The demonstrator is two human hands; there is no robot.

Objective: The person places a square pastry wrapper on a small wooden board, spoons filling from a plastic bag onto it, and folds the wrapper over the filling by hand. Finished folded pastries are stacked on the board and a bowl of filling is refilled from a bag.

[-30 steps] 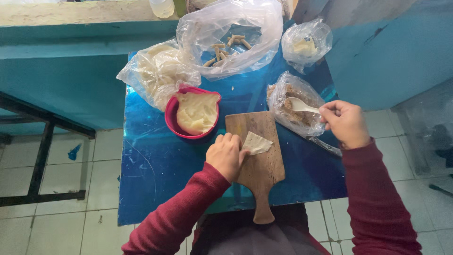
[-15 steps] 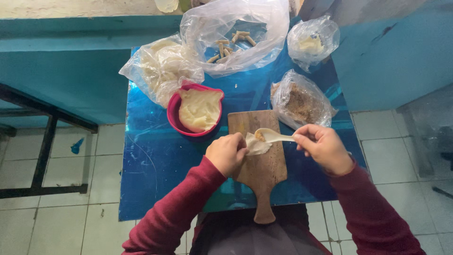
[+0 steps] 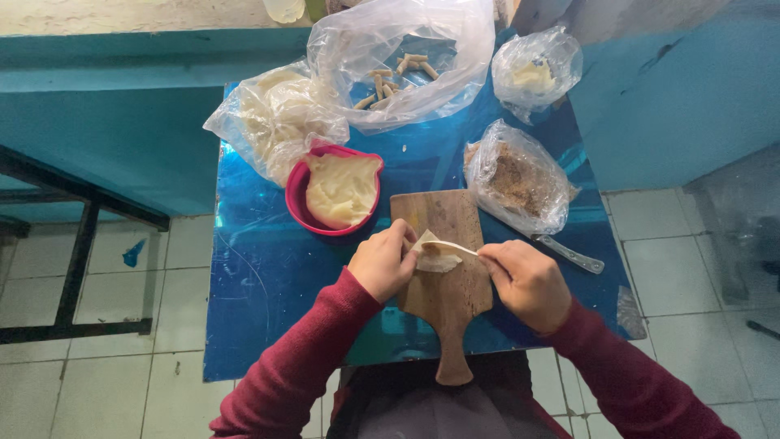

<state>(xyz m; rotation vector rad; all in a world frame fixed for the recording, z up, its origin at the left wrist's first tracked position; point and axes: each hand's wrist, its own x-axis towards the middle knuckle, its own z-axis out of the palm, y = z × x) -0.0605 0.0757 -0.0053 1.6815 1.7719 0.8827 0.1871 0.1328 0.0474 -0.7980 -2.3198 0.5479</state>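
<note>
Left hand (image 3: 382, 264): fingers pressed on the left edge of a pale dough wrapper (image 3: 437, 258), pinning it down. Right hand (image 3: 526, 283): fingers closed around the handle of a light spoon (image 3: 449, 247), its bowl over the wrapper. Wrapper: lies on a wooden cutting board (image 3: 447, 301), handle toward the person, on a shiny blue table (image 3: 268, 284). Just left of the board: red bowl (image 3: 294, 199) of pale paste. Right of the board: clear bag of brown filling (image 3: 516, 180), with a knife (image 3: 569, 254) beside it. Far edge: bag of wrappers (image 3: 272, 118), large bag of rolled sticks (image 3: 402, 61), small bag of pale paste (image 3: 536, 73).
</note>
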